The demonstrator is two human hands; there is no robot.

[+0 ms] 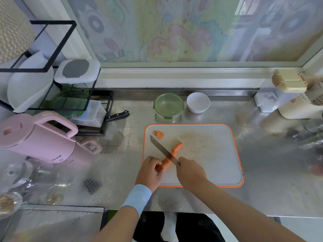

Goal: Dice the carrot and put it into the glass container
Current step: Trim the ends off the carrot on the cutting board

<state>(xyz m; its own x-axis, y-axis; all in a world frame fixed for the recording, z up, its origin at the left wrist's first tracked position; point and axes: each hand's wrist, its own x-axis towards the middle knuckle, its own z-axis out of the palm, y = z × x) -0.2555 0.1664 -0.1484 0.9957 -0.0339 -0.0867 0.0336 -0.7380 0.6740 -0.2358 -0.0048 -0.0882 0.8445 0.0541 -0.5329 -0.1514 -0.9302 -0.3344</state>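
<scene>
Steel counter (262, 172) under a patterned window is carrying an orange-rimmed cutting board (209, 163), w/ glass container (156, 106) & white bowl (189, 102) sitting just behind it. Carrot (176, 147) is lying on the board's left half, left hand (150, 170) w/ fingers curling round its thick near end, right hand (190, 172) gripping the knife (160, 145), blade crossing it mid-length. Long axis is running diagonal, thin tip pointing away & right, cut slice (159, 134) lying apart by the far-left corner.

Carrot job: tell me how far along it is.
Done: one trimmed end piece lies on the cutting board, far left corner. In hand: the left hand holds the carrot while the right hand sets the knife across its middle. Left: all the dicing, then filling the glass container, which looks empty.
</scene>
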